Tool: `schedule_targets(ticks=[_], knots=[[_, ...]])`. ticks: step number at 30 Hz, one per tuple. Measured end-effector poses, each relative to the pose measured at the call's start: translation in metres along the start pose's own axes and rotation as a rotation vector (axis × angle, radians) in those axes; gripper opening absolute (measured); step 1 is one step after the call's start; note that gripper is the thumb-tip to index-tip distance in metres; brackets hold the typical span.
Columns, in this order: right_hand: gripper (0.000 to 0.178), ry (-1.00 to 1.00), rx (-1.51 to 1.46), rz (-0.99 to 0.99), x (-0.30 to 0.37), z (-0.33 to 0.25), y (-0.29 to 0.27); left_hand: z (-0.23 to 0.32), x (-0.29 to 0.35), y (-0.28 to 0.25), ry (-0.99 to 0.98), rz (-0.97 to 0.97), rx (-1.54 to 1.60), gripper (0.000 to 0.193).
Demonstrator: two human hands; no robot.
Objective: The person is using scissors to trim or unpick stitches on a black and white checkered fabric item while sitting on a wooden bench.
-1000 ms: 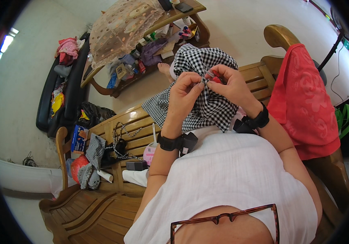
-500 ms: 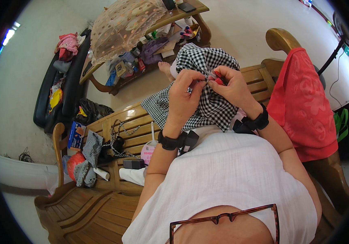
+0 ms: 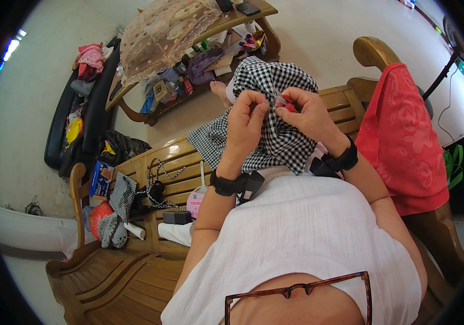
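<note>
A black-and-white checked cloth [image 3: 283,143] lies gathered over my lap and knees. Above it, my left hand [image 3: 245,122] pinches thumb to forefinger; anything between those tips is too small to make out. Close on its right, my right hand [image 3: 305,114] is closed around a small red item [image 3: 289,104] with a clear part at its end. Its exact kind is partly hidden by my fingers. The two sets of fingertips face each other a short gap apart, over the cloth's bunched folds.
I sit on a slatted wooden bench [image 3: 118,276]. On its left lie a pink-and-white fan [image 3: 195,203], a small dark box [image 3: 178,218] and checked scraps [image 3: 123,195]. A red cloth [image 3: 402,146] drapes over the right armrest. Ahead stands a cluttered low table [image 3: 267,46].
My left hand has drawn slightly left, and its fingertips have parted from my right hand's. The right hand keeps nearly the same place with the red item.
</note>
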State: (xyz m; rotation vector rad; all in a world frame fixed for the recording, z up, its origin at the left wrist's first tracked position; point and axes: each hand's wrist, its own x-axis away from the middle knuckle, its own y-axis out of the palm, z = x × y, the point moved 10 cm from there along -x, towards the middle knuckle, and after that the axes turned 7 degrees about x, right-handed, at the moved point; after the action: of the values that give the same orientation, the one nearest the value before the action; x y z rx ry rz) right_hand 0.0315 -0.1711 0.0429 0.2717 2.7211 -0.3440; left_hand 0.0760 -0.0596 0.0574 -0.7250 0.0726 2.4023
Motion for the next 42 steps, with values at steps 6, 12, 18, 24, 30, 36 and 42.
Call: schedule_targets(ticks=[6,12,18,24,30,36,42], knots=[[0.012,0.064,-0.105,-0.03,0.003,0.01,-0.001,-0.009,-0.003,-0.029,-0.048,0.168,0.303,0.005],[0.01,0.12,-0.213,0.001,0.003,0.017,-0.006,0.003,-0.006,-0.035,-0.073,0.22,0.313,0.006],[0.01,0.167,-0.244,-0.007,0.005,0.02,-0.007,0.009,-0.003,0.001,-0.041,0.018,-0.045,0.004],[0.009,-0.063,-0.273,0.012,0.002,0.008,-0.008,-0.008,-0.001,0.009,-0.17,-0.111,0.02,0.008],[0.01,0.019,-0.385,-0.122,0.001,0.006,0.0,-0.021,0.003,0.011,-0.283,-0.092,0.192,0.008],[0.022,0.192,-0.24,-0.243,0.004,0.013,0.006,-0.002,-0.002,0.008,-0.136,-0.034,0.088,0.005],[0.022,0.175,-0.171,-0.291,0.001,0.011,0.008,0.004,-0.002,0.008,-0.108,-0.024,0.207,0.013]])
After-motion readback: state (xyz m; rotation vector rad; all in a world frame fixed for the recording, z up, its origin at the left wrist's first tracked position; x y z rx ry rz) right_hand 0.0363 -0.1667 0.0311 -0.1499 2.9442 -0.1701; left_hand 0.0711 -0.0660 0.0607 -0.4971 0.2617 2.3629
